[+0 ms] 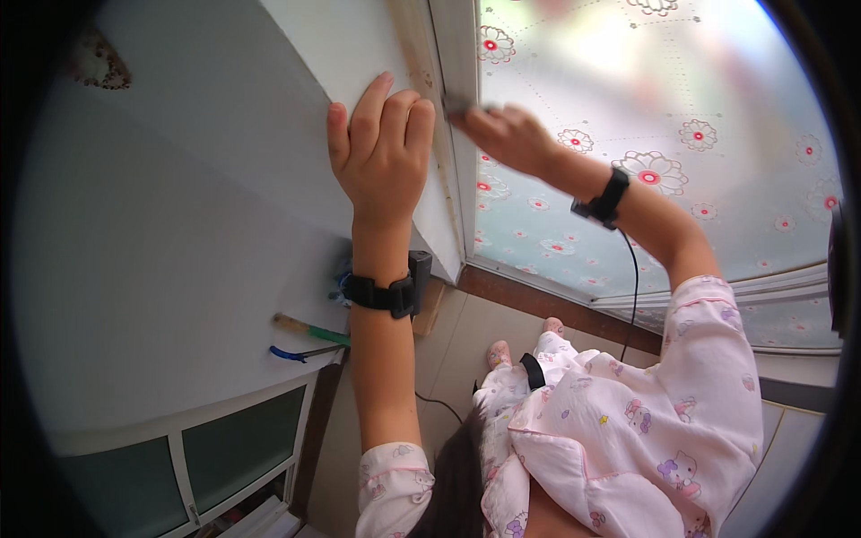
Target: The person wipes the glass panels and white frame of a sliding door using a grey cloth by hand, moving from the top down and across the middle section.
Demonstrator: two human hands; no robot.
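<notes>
My left hand (385,144) rests with its fingers apart against the white wall edge (336,47) beside the door frame, holding nothing. To its right, my right hand (508,134) is closed around a small dark object (459,105) at the stained joint between the wall and the frame (454,54). That object is blurred, and its kind cannot be told. Each wrist wears a black strap with a small device. Behind my right hand stands a frosted glass door panel (572,74) with red and white flower patterns.
Lower left, a green-and-tan handle (303,328) and a blue hooked handle (287,353) stick out near the wall. Dark cabinet panels (245,440) sit below. A cable (635,282) hangs from my right wrist. Tiled floor (464,323) meets a brown threshold (514,289).
</notes>
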